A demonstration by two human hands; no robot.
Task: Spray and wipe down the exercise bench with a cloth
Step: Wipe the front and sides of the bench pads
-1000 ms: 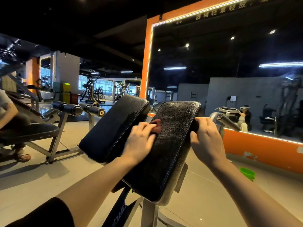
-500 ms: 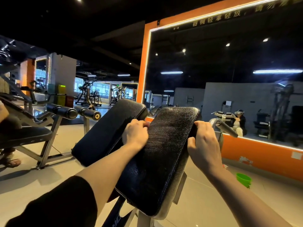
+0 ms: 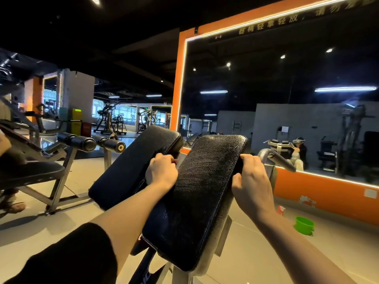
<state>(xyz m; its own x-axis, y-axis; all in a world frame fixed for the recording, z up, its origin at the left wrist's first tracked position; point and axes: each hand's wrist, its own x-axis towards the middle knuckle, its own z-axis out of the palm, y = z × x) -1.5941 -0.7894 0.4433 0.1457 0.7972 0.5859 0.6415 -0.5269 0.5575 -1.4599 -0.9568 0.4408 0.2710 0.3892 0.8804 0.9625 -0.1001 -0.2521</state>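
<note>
We work at the right pad (image 3: 202, 193) of the bench, the big black cushion tilted up toward the mirror (image 3: 287, 95); everything below is placed against that pad. Our left hand (image 3: 162, 173) sits at the pad's left edge, in the gap between it and the left pad (image 3: 131, 165), fingers curled tight around the cloth (image 3: 175, 161), of which only a small reddish bit peeks out past the knuckles. We judge the hand is there to wipe the pad's side seam, where a flat swipe would not reach, so the cloth is balled up small. Our right hand (image 3: 253, 181) wraps the pad's far right edge near its top, fingers curled over the rim and thumb on the near side, most likely to brace the cushion so it does not rock while the other hand scrubs. The pad's surface shows a speckled, wet-looking sheen, so the spray step looks done here and wiping is under way; the left pad looks smoother and duller, and we cannot tell if it is finished. Right of the pad, on the floor near the orange wall base, sit a green tub (image 3: 304, 225) and a small red-and-white thing, maybe the spray bottle (image 3: 280, 210), too small to confirm. Left of the pad stands another bench (image 3: 30, 173) with roller pads. A seated person shows in the mirror beyond the pad's top.
</note>
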